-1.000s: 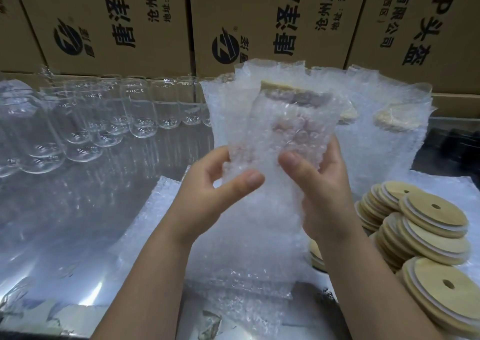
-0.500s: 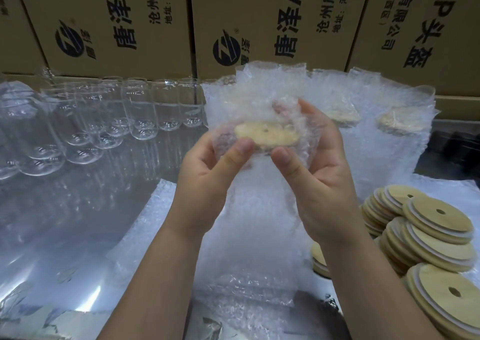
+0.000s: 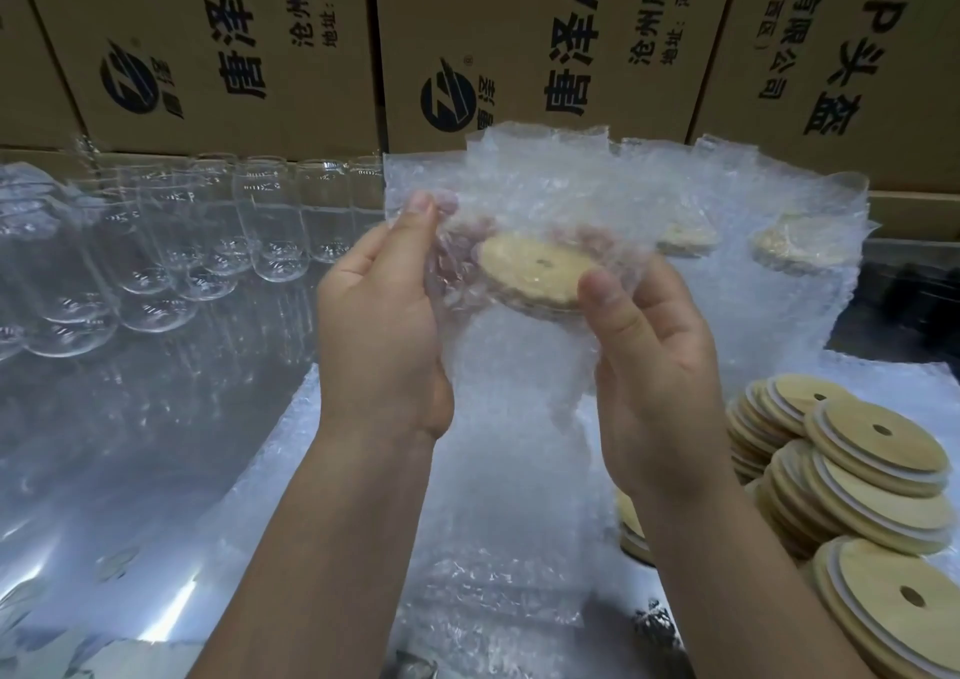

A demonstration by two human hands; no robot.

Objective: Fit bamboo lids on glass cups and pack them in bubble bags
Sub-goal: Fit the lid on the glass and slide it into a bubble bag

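I hold a clear bubble bag [image 3: 511, 382] upright in front of me with both hands. Inside it stands a glass cup, and its round bamboo lid [image 3: 537, 277] with a small centre hole shows at the bag's mouth, tilted toward me. My left hand [image 3: 382, 335] grips the bag's left side, thumb up at the rim. My right hand [image 3: 657, 382] grips the right side, thumb pressed by the lid's edge. The cup's glass is mostly hidden by the bubble film.
Several empty glass cups [image 3: 270, 231] stand in rows at the back left on a shiny surface [image 3: 130, 470]. Stacks of bamboo lids [image 3: 878, 476] lie at the right. Packed bubble bags [image 3: 789, 242] stand behind my hands, cardboard boxes [image 3: 519, 44] beyond them.
The bagged cup tipped toward me so its lid now faces up. Both hands slid from the bag's front to its sides near the mouth.
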